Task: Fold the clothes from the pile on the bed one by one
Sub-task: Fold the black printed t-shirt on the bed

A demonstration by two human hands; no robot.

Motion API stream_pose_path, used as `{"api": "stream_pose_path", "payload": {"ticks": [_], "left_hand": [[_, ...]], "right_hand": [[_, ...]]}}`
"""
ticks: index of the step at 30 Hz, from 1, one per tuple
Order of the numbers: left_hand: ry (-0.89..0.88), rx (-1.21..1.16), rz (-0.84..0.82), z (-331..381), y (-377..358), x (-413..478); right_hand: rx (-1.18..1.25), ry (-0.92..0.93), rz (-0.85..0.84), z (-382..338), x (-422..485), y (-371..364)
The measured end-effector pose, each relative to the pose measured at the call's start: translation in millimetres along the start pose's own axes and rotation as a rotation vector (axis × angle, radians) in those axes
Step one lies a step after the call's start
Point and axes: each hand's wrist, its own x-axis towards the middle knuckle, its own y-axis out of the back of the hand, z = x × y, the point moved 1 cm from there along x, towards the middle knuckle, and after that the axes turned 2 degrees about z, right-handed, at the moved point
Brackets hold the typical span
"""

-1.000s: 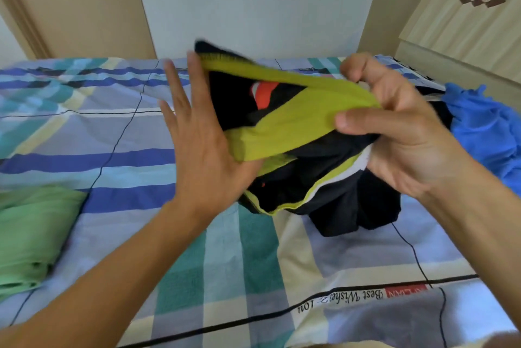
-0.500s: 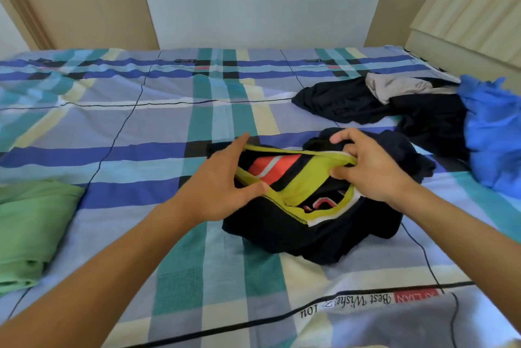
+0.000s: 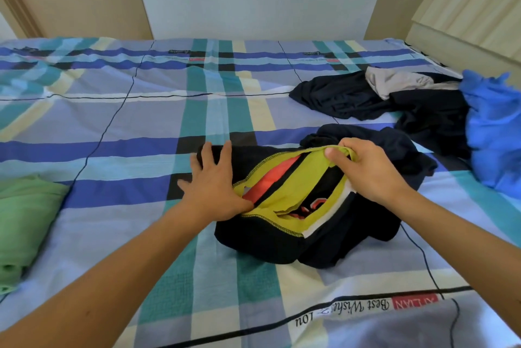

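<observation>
I am pressing my left hand [image 3: 214, 192] flat on the left side of the black garment [image 3: 279, 237], which is lying crumpled on the bed [image 3: 135, 122] just in front of me. The fingers [image 3: 226, 154] of that hand are lying straight and spread, gripping nothing, and the thumb is sitting against the edge of the yellow-green lining [image 3: 296, 190]. My right hand [image 3: 372, 173] is pinching the upper edge of that lining between the thumb and the curled fingers, holding it slightly raised above the cloth under it. Red and white stripes are showing inside the opening between my two hands.

The pile [image 3: 423, 113] is lying farther back on my right, apart from the garment I am handling: a dark garment [image 3: 335, 96] is spreading out flat, a grey piece [image 3: 394, 82] is resting on top of it, and a blue garment [image 3: 496, 133] is bunching up at the bed's right edge. A folded green garment [image 3: 25, 215] is sitting at the bed's left edge, well apart from everything else.
</observation>
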Motion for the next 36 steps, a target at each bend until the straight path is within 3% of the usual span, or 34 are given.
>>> {"api": "stream_pose_path", "payload": {"ticks": [3,7,11,15,17,21,25,31,36], "left_hand": [[-0.031,-0.076,-0.139,-7,-7,8],[-0.101,-0.110,-0.107,-3,-11,6],[-0.080,-0.234,-0.167,0,-9,7],[-0.055,-0.515,-0.254,5,-11,5],[-0.020,-0.687,-0.273,10,-9,-1],[0.157,-1.079,-0.194,20,-4,-8],[0.305,-1.451,-0.216,33,5,-20],[-0.084,-1.319,-0.453,28,-8,-25],[-0.199,-1.352,-0.540,29,-13,-31]], "right_hand": [[-0.084,-0.039,-0.127,6,6,-3],[-0.477,-0.237,-0.462,24,9,-9],[-0.422,-0.469,-0.360,46,16,-12],[-0.386,-0.389,-0.267,51,18,-13],[-0.196,-0.397,-0.229,48,20,-10],[0.535,-0.493,-0.208,11,11,-4],[0.879,-0.605,-0.239,-21,1,-4],[1.216,-0.566,-0.232,-61,-8,-2],[1.138,-0.574,-0.216,-68,-4,-5]]}}
